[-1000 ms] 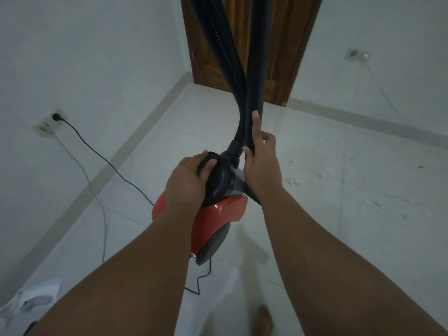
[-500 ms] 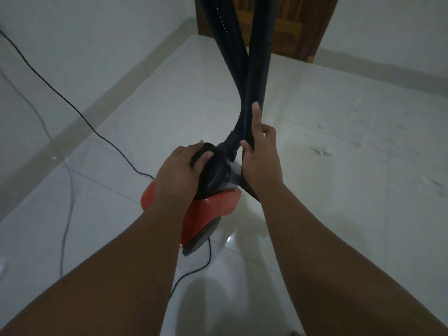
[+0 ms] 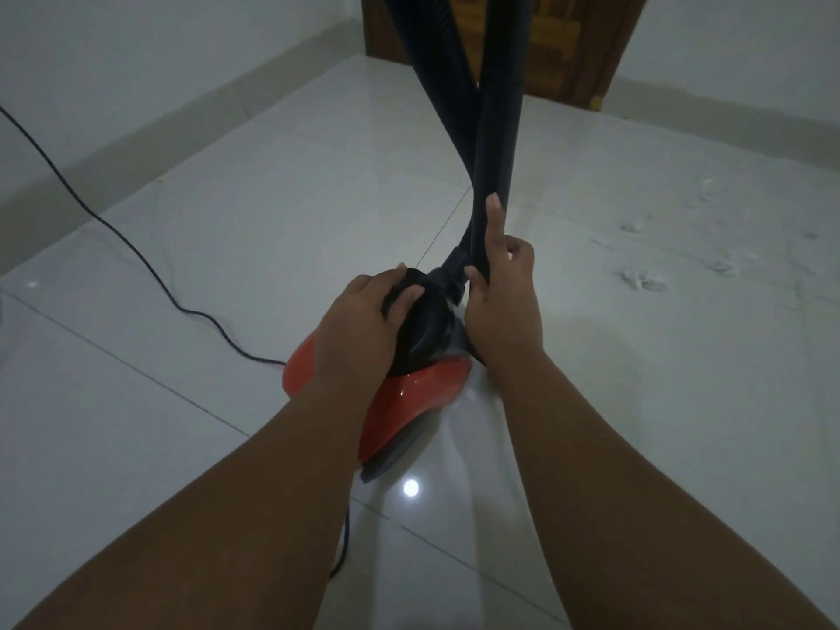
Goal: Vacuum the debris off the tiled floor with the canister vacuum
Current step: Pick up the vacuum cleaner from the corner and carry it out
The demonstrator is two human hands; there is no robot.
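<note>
A red canister vacuum (image 3: 409,402) with a black top sits low over the white tiled floor (image 3: 227,229). My left hand (image 3: 359,320) grips the black handle on the canister's top. My right hand (image 3: 500,302) holds the black wand (image 3: 497,120) just above the canister, index finger stretched up along it. The ribbed black hose (image 3: 432,61) rises beside the wand and crosses it. White debris bits (image 3: 643,279) lie scattered on the tiles to the right.
The black power cord (image 3: 113,229) runs across the floor from the left wall to the canister. A wooden door (image 3: 559,43) stands at the back. A grey skirting lines both walls.
The view has tipped down and nearer the floor; the wall sockets have left the frame. The canister has come lower toward the tiles. Both hands keep the same grips.
</note>
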